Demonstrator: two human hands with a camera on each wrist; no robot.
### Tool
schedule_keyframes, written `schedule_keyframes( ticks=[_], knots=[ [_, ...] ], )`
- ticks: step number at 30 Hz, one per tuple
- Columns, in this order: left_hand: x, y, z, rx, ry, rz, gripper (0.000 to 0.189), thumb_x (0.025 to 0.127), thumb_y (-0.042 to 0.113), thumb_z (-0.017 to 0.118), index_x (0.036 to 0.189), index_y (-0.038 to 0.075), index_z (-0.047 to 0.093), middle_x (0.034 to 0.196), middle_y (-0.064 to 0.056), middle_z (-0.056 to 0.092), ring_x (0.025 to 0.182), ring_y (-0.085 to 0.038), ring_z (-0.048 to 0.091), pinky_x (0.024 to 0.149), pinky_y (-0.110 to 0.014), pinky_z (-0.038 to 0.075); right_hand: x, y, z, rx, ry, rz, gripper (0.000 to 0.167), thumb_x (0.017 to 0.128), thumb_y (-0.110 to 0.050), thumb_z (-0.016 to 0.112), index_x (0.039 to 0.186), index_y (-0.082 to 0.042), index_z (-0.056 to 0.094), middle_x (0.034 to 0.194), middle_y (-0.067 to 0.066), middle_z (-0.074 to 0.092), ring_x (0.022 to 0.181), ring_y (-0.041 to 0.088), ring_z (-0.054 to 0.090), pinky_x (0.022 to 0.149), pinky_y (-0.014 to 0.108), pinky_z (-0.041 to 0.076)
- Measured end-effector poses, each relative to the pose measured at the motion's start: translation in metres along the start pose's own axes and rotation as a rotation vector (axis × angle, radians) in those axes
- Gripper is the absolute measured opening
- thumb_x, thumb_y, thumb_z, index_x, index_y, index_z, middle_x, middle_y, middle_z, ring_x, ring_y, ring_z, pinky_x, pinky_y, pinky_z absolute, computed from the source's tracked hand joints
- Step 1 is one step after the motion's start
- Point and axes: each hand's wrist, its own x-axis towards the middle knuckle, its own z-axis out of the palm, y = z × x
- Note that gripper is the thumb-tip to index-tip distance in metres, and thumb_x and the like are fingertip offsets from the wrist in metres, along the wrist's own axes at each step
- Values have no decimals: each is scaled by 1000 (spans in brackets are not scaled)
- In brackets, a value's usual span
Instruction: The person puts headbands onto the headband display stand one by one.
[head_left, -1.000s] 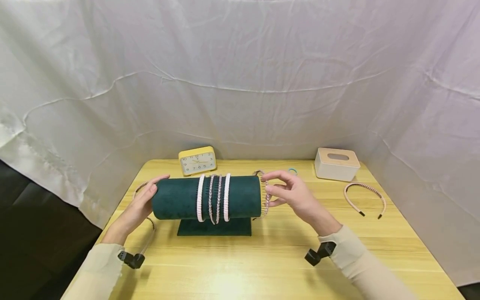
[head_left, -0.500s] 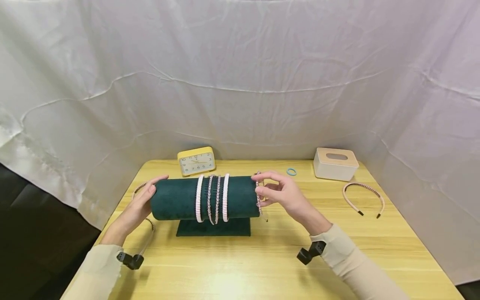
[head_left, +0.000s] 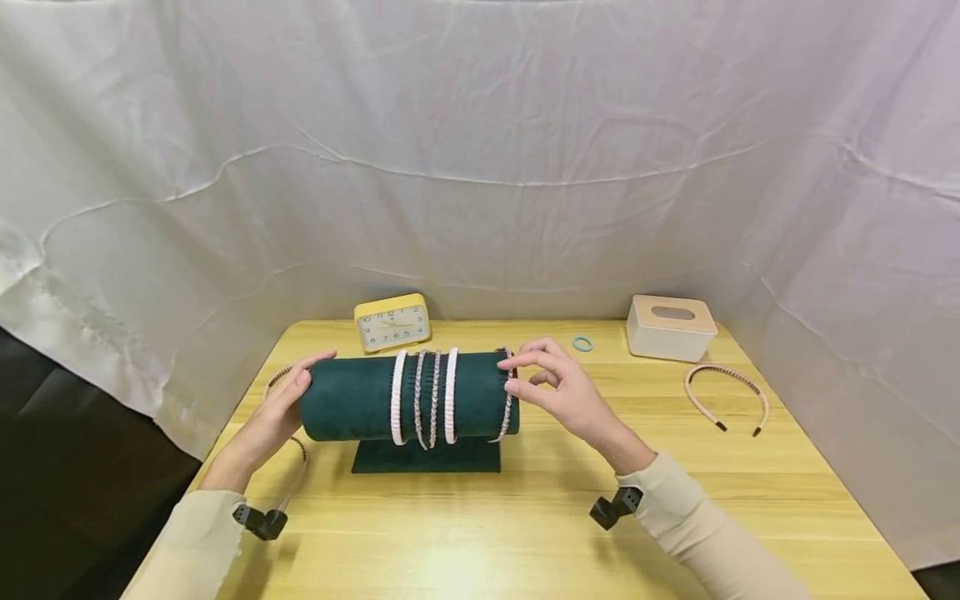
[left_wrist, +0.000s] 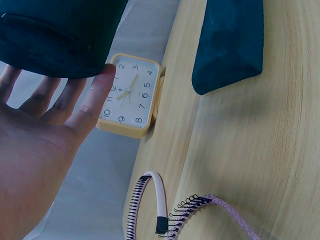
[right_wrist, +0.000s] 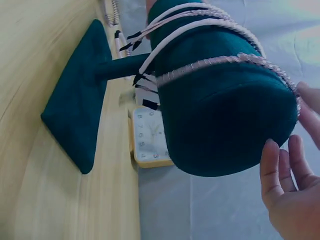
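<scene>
A dark green velvety headband stand (head_left: 348, 402), a horizontal cylinder on a flat base (head_left: 423, 458), stands in front of me. My left hand (head_left: 272, 417) rests its fingers on the cylinder's left end. Two white headbands (head_left: 397, 400) and two thin braided ones (head_left: 435, 400) sit across its middle. Near the right end lies a braided pinkish headband (head_left: 507, 407). My right hand (head_left: 573, 398) touches this headband with extended fingers, thumb and index finger apart. In the right wrist view, other right fingertips (right_wrist: 270, 146) lie against the cylinder's end face.
Behind the stand is a yellow alarm clock (head_left: 392, 325). A tissue box (head_left: 671, 340) stands back right, near a blue ring (head_left: 582, 349). One pink headband (head_left: 738, 376) lies on the right; more headbands (left_wrist: 232, 212) lie on the left beside my left arm.
My right hand has moved left, bringing the braided headband from beyond the cylinder's right end onto it. Its thumb and index finger have spread apart. The left hand stays in place.
</scene>
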Motion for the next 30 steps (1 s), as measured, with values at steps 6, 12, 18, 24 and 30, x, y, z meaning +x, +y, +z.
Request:
schedule_keyframes(
  ticks=[6,12,18,24,30],
  knots=[
    [0,0,0,0,0,-2,53,121,28,25,171,12,32,150,15,59,133,-3,60,105,-24,53,0,7,-2,-3,-13,-138,35,103,-6,74,137,-13,73,152,12,53,141,22,53,114,49,52],
    [-1,0,0,14,10,-10,53,121,29,26,171,11,30,151,15,57,133,-2,60,105,-24,53,2,15,-5,25,-45,-207,39,101,2,74,138,-10,69,153,13,55,146,21,53,124,42,45],
    [0,0,1,7,9,-7,52,121,28,25,170,14,33,151,15,57,133,-2,60,105,-24,53,3,19,-2,17,-41,-209,34,100,0,76,132,-13,72,151,9,57,145,22,53,126,31,40],
    [0,0,1,11,10,-4,52,121,29,26,170,14,33,151,15,57,133,-3,60,105,-24,53,10,18,9,-33,-31,-187,32,100,-7,79,128,-21,74,151,2,58,145,21,52,127,51,38],
    [0,1,1,12,5,-6,53,121,29,26,171,11,31,151,15,57,132,-3,60,105,-24,53,17,17,21,-77,-18,-198,32,98,-12,82,126,-24,75,149,-1,60,142,22,54,122,57,41]
  ],
)
